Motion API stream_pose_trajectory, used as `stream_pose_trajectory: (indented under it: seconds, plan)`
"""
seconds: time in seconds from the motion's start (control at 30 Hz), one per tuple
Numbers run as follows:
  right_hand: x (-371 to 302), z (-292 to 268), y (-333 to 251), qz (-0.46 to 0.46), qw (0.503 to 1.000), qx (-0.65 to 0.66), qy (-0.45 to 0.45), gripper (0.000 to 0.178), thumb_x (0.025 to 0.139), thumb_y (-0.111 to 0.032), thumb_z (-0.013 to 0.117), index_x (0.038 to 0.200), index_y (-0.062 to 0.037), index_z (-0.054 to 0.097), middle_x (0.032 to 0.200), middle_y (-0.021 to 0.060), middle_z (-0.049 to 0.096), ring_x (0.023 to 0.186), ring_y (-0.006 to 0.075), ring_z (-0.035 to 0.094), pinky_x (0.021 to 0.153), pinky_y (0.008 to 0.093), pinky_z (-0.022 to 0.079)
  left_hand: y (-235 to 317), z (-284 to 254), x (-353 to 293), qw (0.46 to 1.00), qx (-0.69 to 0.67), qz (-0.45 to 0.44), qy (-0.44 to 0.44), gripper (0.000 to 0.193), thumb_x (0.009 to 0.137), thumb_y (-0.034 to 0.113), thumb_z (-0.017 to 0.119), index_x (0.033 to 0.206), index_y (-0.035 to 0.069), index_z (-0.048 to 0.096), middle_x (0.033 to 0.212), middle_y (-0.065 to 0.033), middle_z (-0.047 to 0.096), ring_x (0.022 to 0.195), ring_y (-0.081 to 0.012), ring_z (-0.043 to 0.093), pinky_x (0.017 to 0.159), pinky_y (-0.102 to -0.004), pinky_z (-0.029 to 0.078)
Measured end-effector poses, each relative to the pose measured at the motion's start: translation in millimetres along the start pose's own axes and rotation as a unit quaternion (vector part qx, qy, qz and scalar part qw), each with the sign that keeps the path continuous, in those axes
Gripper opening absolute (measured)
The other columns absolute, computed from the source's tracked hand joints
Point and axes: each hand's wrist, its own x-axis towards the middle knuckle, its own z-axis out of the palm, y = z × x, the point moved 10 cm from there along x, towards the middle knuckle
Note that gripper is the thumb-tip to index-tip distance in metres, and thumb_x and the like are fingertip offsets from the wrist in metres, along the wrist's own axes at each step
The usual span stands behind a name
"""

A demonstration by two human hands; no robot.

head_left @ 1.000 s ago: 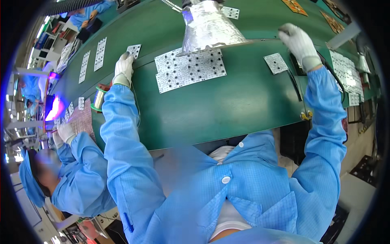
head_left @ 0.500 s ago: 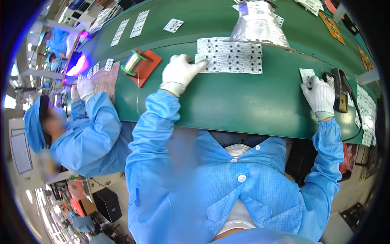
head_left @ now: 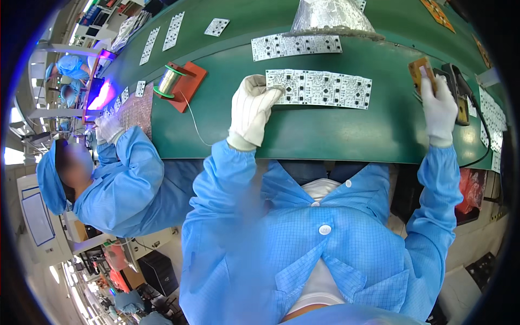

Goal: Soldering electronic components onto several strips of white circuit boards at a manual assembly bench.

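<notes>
The white strip (head_left: 336, 90) sat near the middle of my view, over the near part of the green table (head_left: 319, 135), its dark chips facing up. I had its left end pinched between the thumb and fingers of the gloved left hand (head_left: 251, 111), a narrow grip; whether its underside met the table I could not tell. Off to the right, the gloved right hand (head_left: 440, 108) held a small brown board (head_left: 416, 73), tilted, two fingers laid over its face; I could not see the thumb's hold.

Just beyond the strip I saw a second strip (head_left: 281, 47), apart from the first and partly under a foil hood (head_left: 331, 20). A black holder (head_left: 458, 86) stood just beside the right hand, with more boards (head_left: 493, 122) past it. Left of the left hand, a spool (head_left: 168, 82) sat on a red stand (head_left: 190, 84), its pale wire (head_left: 196, 123) trailing toward the left sleeve. Farther left I had a co-worker (head_left: 124, 184) in blue, gloved hands near a bubble-wrap sheet (head_left: 136, 115).
</notes>
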Motion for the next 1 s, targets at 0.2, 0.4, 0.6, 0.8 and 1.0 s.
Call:
stream_pose_trajectory:
  seconds: [0.2, 0.4, 0.6, 0.8, 1.0]
  plan:
    - [-51.2, -42.6, -122.0, -0.242, 0.970, -0.023, -0.007, 0.045, 0.081, 0.008, 0.060, 0.121, -0.0129, 0.065, 0.103, 0.0106, 0.059, 0.069, 0.0161, 0.065, 0.059, 0.0230, 0.055, -2.2, -7.1, -43.4, 0.784, -0.451, -0.334, 0.264, 0.049, 0.079, -0.004, 0.071, 0.122, -0.009, 0.048, 0.107, -0.0150, 0.061, 0.090, -0.0156, 0.061, 0.076, -0.0264, 0.053]
    - [-70.6, -9.3, -151.6, 0.172, 0.787, 0.562, -0.190, 0.029, 0.089, -0.019, 0.068, 0.103, 0.0065, 0.066, 0.081, 0.0085, 0.066, 0.067, 0.0133, 0.066, 0.057, 0.0241, 0.053, 41.2, -23.9, -41.1, 0.873, -0.303, -0.297, 0.239, 0.047, 0.079, -0.007, 0.072, 0.121, -0.006, 0.051, 0.103, -0.0164, 0.064, 0.084, -0.0168, 0.066, 0.072, -0.0248, 0.055]
    - [-79.8, -3.3, -144.8, 0.103, 0.837, 0.512, -0.163, 0.028, 0.088, -0.020, 0.070, 0.098, 0.0062, 0.066, 0.076, 0.0087, 0.067, 0.061, 0.0113, 0.062, 0.054, 0.0235, 0.050, 55.3, -27.0, -45.5, 0.882, -0.304, -0.232, 0.277, 0.039, 0.078, -0.009, 0.071, 0.113, -0.003, 0.054, 0.101, -0.0124, 0.062, 0.085, -0.0166, 0.067, 0.071, -0.0240, 0.056]
    - [-52.4, 19.6, -13.8, 0.228, 0.953, 0.140, -0.144, 0.044, 0.091, -0.041, 0.062, 0.103, 0.0015, 0.066, 0.071, 0.0100, 0.066, 0.055, 0.0143, 0.063, 0.053, 0.0230, 0.048, 44.2, -20.8, -53.6, 0.877, -0.302, -0.275, 0.254, 0.040, 0.077, -0.010, 0.072, 0.113, -0.003, 0.054, 0.097, -0.0119, 0.063, 0.082, -0.0143, 0.066, 0.070, -0.0238, 0.055]
    - [-60.1, -3.7, -53.2, -0.123, 0.992, -0.025, 0.009, 0.023, 0.092, -0.020, 0.064, 0.105, -0.0013, 0.067, 0.082, 0.0095, 0.066, 0.058, 0.0176, 0.064, 0.055, 0.0253, 0.051, 32.3, -19.0, -47.3, 0.881, -0.292, -0.310, 0.208, 0.029, 0.086, 0.001, 0.066, 0.111, -0.006, 0.052, 0.097, -0.0142, 0.063, 0.078, -0.0137, 0.063, 0.062, -0.0231, 0.051]
